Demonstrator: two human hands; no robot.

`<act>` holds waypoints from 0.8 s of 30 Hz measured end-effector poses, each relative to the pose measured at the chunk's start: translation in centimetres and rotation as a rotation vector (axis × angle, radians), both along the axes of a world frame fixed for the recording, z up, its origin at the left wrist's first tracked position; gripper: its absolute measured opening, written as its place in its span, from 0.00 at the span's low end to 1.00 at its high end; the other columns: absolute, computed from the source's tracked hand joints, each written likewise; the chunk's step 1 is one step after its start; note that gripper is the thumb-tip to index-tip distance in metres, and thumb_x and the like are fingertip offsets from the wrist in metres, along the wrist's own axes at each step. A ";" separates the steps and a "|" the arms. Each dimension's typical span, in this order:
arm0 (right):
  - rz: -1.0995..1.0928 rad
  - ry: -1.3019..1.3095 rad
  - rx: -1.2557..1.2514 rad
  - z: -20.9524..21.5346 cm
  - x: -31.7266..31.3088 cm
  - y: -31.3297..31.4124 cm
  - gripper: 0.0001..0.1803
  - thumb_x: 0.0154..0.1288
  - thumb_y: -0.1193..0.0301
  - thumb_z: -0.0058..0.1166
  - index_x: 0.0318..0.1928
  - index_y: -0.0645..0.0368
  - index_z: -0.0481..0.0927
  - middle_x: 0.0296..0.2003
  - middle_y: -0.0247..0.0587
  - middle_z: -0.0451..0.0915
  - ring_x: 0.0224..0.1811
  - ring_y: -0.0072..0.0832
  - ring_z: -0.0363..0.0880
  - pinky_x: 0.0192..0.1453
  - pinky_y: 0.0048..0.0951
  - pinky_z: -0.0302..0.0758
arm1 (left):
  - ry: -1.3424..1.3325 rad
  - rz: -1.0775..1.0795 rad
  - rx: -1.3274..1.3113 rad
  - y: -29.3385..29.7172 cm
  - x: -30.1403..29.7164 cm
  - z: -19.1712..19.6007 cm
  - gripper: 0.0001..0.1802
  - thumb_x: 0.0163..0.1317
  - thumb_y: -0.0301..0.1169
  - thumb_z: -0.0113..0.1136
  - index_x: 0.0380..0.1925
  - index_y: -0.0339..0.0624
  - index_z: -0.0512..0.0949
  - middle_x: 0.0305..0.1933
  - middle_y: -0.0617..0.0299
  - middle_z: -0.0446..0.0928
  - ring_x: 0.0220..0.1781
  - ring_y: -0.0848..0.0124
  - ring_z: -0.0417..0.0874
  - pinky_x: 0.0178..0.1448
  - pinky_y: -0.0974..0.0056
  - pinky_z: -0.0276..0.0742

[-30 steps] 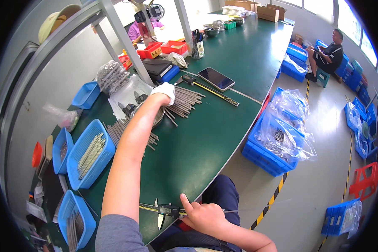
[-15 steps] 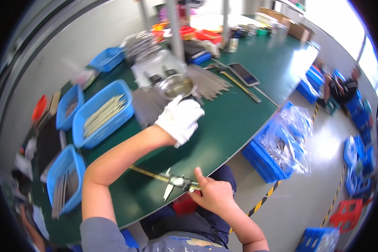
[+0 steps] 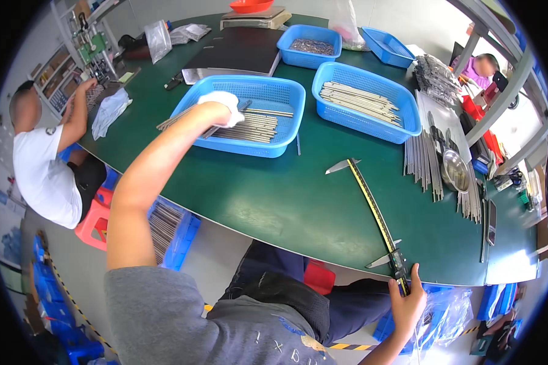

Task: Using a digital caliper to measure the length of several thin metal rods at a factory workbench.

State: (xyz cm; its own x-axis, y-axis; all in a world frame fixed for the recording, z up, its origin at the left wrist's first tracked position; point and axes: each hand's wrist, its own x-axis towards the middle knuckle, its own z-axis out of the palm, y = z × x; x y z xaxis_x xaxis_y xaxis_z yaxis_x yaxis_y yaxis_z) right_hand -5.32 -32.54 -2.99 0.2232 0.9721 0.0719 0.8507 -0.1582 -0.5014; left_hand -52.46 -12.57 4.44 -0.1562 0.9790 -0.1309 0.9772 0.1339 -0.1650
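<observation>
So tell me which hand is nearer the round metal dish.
Right. The right hand grips the caliper at the table's near edge, below the round metal dish. The gloved left hand is across the table, in a blue basket of rods.

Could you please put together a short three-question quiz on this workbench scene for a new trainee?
1. True or false: the gloved left hand is over the blue basket of metal rods.
2. What does the bare right hand hold?
A. a large caliper
B. a hammer
C. a phone
3. Fill in: the caliper lies on the ____ table.

Key:
1. True. The hand reaches into the basket at the rods.
2. A. It grips the caliper near its sliding jaw, at the table's near edge.
3. Green.
</observation>
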 end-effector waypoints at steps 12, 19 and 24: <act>-0.048 0.000 0.072 0.8 -0.8 -1.6 0.38 0.49 0.64 0.66 0.62 0.61 0.70 0.18 0.37 0.69 0.18 0.26 0.65 0.25 0.29 0.64 | 0.048 0.082 0.110 2.6 -0.8 -0.3 0.14 0.49 0.31 0.59 0.36 0.42 0.84 0.42 0.47 0.81 0.44 0.52 0.83 0.47 0.55 0.78; -0.107 0.011 0.052 1.3 -1.6 -3.9 0.24 0.49 0.68 0.68 0.48 0.61 0.77 0.22 0.38 0.74 0.19 0.24 0.68 0.25 0.25 0.67 | -0.461 -1.127 0.682 -4.9 10.6 -0.6 0.21 0.49 0.22 0.51 0.46 0.44 0.76 0.35 0.54 0.76 0.32 0.56 0.78 0.38 0.55 0.75; -0.111 0.029 0.051 1.1 -1.9 -5.4 0.19 0.48 0.69 0.69 0.40 0.63 0.80 0.26 0.39 0.79 0.20 0.23 0.71 0.27 0.23 0.70 | -0.924 -1.446 0.479 -8.0 18.7 -6.8 0.15 0.41 0.24 0.58 0.34 0.42 0.80 0.29 0.60 0.77 0.29 0.62 0.78 0.31 0.60 0.75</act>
